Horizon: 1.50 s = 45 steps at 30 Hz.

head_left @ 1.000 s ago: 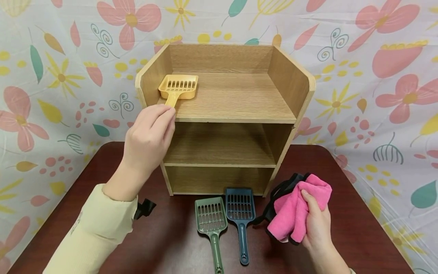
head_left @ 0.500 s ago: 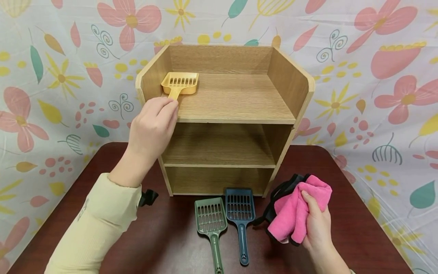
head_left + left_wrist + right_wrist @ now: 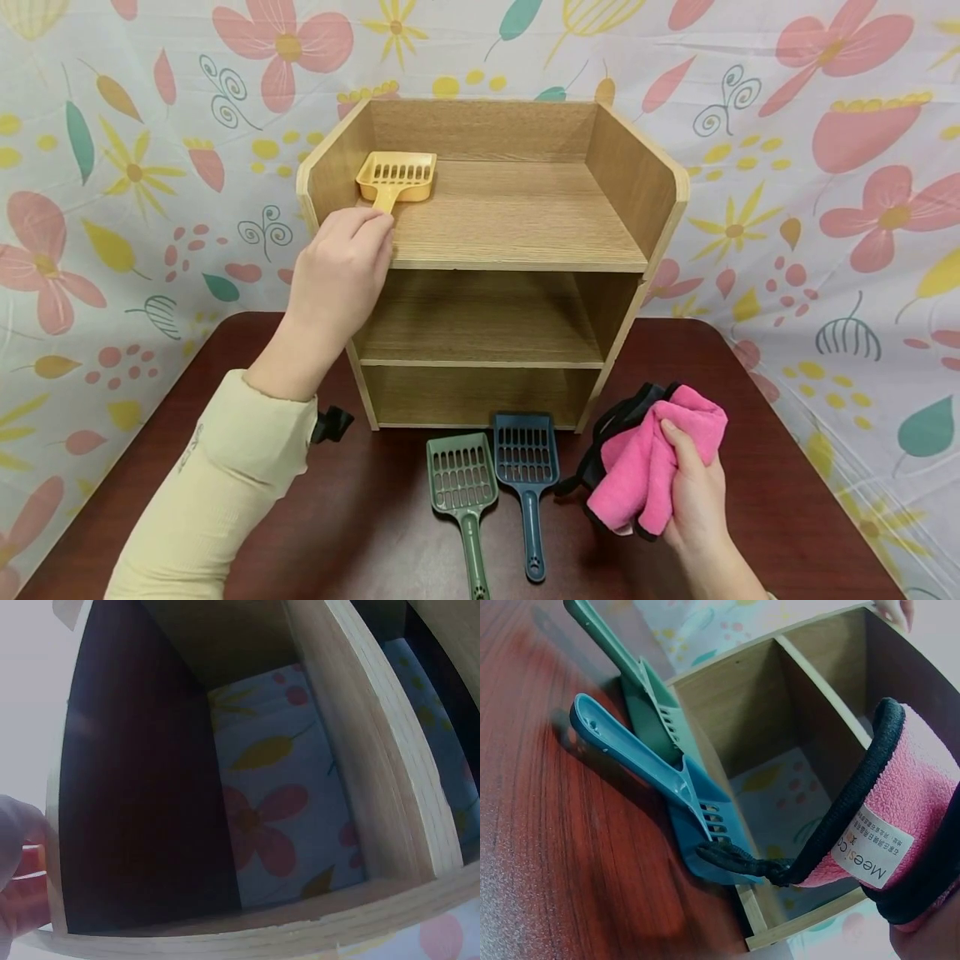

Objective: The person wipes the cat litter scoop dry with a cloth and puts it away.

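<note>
In the head view my left hand (image 3: 341,267) pinches the handle of a yellow slotted litter scoop (image 3: 417,192). The scoop's head lies toward the left side of the top board of a wooden shelf unit (image 3: 517,217). Its handle end is hidden by my fingers. Low on the right, my right hand (image 3: 696,492) grips a bunched pink cloth (image 3: 645,458) with black edging, thumb on top. A white label on that pink cloth (image 3: 922,765) shows in the right wrist view. In the left wrist view only part of my left hand (image 3: 19,862) appears, beside the board.
A green litter scoop (image 3: 471,533) and a blue litter scoop (image 3: 531,525) lie side by side on the dark red table (image 3: 360,533), heads toward the shelf unit. Flower-patterned fabric (image 3: 780,183) hangs behind. The unit's raised side panel (image 3: 637,167) bounds the top board at right.
My left hand has pushed the yellow litter scoop a little farther back and slightly right on the top board. My right hand and the pink cloth have stayed put.
</note>
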Available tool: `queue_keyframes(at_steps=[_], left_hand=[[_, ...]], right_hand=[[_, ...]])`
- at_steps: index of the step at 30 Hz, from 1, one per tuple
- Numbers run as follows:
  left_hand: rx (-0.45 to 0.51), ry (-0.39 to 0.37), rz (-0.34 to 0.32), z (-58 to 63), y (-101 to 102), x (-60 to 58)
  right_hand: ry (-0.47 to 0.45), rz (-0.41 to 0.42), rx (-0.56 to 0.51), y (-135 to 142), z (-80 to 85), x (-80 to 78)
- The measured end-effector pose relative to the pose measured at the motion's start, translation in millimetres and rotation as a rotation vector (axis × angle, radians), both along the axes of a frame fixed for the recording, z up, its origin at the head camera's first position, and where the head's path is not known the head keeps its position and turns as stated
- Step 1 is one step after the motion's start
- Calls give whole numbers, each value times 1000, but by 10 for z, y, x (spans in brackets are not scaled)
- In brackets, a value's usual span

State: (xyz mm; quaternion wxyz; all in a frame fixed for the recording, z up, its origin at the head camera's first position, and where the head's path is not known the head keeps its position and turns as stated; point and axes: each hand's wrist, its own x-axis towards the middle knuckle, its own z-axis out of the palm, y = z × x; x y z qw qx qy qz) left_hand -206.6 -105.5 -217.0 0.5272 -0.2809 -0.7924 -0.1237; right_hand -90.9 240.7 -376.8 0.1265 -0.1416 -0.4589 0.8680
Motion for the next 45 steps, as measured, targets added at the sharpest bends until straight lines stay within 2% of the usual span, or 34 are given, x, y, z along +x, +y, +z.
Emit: queue_keyframes(at_steps=[6, 13, 17, 25, 29, 33, 40, 45], left_hand=[[82, -38, 13, -23, -3, 118], [203, 4, -90, -116, -23, 283], [225, -27, -123, -232, -51, 359], [221, -198, -141, -533, -128, 405], [259, -285, -153, -689, -145, 403], [310, -403, -191, -832, -141, 403], [379, -593, -233, -1000, -129, 416], [421, -799, -228, -1118, -134, 431]], right_hand=[[-24, -6, 24, 0, -8, 6], [-6, 14, 14, 24, -23, 5], [-5, 15, 24, 24, -32, 1], [-8, 21, 36, 19, -29, 1], [-20, 35, 50, 23, -28, 1], [-30, 40, 54, 35, -35, 4], [-25, 43, 26, 51, -62, 12], [-49, 49, 44, 59, -71, 19]])
